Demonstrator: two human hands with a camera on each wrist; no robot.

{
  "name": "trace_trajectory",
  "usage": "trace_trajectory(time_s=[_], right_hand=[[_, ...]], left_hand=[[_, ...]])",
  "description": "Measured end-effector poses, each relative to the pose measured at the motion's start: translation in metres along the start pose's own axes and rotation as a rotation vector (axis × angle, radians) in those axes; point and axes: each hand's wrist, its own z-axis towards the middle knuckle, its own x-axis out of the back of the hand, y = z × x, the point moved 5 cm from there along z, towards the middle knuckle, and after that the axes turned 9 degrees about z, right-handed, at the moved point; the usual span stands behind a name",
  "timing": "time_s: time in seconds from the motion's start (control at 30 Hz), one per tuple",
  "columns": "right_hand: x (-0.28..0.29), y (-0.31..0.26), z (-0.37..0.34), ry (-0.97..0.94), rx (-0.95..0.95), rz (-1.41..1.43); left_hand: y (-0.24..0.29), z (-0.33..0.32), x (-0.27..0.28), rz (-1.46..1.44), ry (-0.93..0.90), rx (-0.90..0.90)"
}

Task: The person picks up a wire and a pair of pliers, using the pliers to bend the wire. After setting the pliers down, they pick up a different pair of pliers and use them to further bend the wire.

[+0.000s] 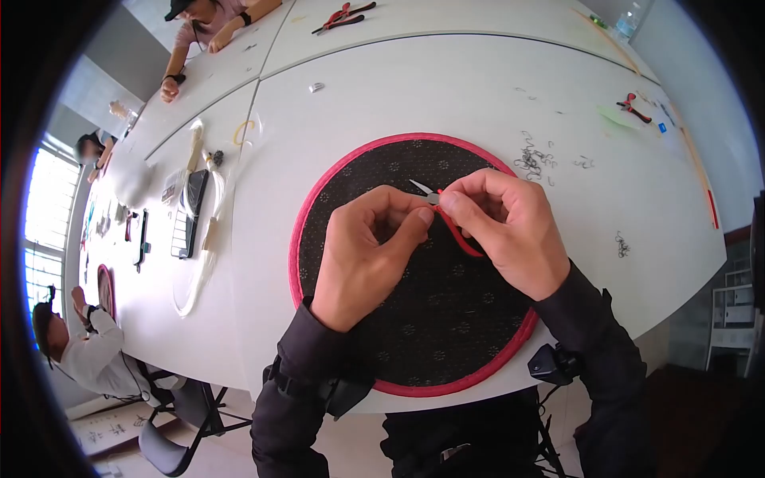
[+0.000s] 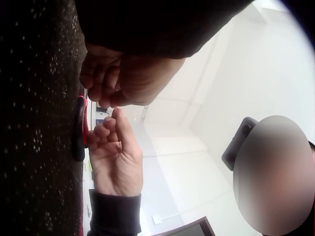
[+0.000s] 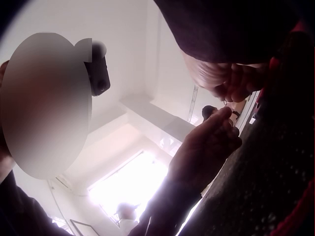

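Over the round dark mat with a red rim (image 1: 446, 334), the left hand (image 1: 362, 255) and right hand (image 1: 514, 231) meet fingertip to fingertip, each with thumb and forefinger pinched. A tiny ring-like piece (image 3: 225, 103) shows between their fingertips in the right wrist view; its exact shape is unclear. Below the hands, red-handled pliers (image 1: 460, 234) lie on the mat, partly hidden by the fingers, their metal tips pointing to the far left. Neither hand appears to grip the pliers.
Small dark wire pieces (image 1: 530, 155) lie in a pile right of the mat, with a smaller pile (image 1: 621, 245) nearer. More pliers (image 1: 343, 17) are at the back, others (image 1: 633, 109) at the right. A phone (image 1: 185, 231) lies at left. Other people sit around the table.
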Motion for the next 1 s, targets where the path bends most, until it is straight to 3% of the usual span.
trace_trajectory(time_s=[0.17, 0.37, 0.63, 1.0], right_hand=[[-0.0006, 0.0, -0.0007, 0.003, -0.02, 0.004], [-0.0035, 0.001, -0.0014, -0.002, 0.004, 0.02], [-0.0036, 0.0044, -0.0016, -0.025, -0.026, -0.027], [-0.0021, 0.0067, -0.0006, 0.005, -0.017, -0.055]], left_hand=[[0.0039, 0.0005, 0.0001, -0.026, 0.119, -0.106], [-0.002, -0.0003, -0.0009, -0.028, 0.053, -0.072], [-0.0025, 0.0008, 0.0013, 0.04, 0.083, -0.226], [-0.0033, -0.0012, 0.0036, -0.026, 0.094, -0.191]])
